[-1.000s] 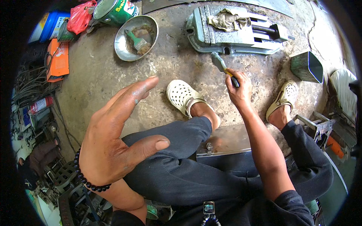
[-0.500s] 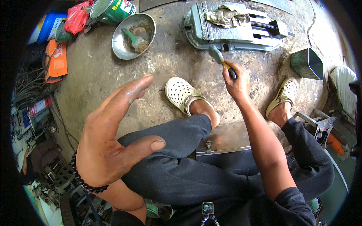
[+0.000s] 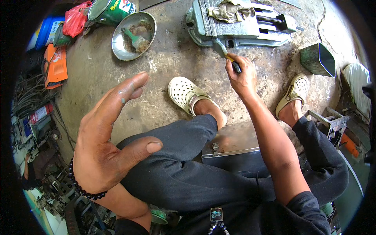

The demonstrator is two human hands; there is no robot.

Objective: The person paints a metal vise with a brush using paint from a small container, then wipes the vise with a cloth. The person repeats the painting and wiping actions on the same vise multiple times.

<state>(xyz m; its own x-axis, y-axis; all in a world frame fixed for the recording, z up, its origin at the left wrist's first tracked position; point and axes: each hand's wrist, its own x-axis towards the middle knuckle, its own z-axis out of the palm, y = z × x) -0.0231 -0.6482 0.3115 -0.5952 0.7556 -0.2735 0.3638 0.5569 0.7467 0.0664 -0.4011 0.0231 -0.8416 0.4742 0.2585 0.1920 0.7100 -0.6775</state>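
My right hand (image 3: 243, 76) is closed around the black-and-yellow handle of a putty knife (image 3: 220, 47). Its wide grey blade meets the near edge of a machine vise (image 3: 235, 29), painted grey-green, on the floor. A crumpled, stained rag (image 3: 229, 11) lies on top of the vise, beside its dark screw. My left hand (image 3: 103, 137) is raised in the air at the left, thumb apart from the fingers, holding nothing; small paint smears mark a finger. Left of the vise, a metal bowl (image 3: 117, 44) holds a green-handled paintbrush (image 3: 135, 39) in brownish residue.
A green paint can (image 3: 111, 11), red plastic bag (image 3: 75, 21), blue bucket (image 3: 49, 29) and orange box (image 3: 56, 66) stand far left. A dark square container (image 3: 318, 59) sits right of the vise. Beneath my legs is a metal box (image 3: 231, 143). Cables and machine parts crowd the left.
The whole view has shifted slightly. My left hand has drifted a little left, still open. The putty knife stays at the vise's near edge, its blade slightly farther up against it.
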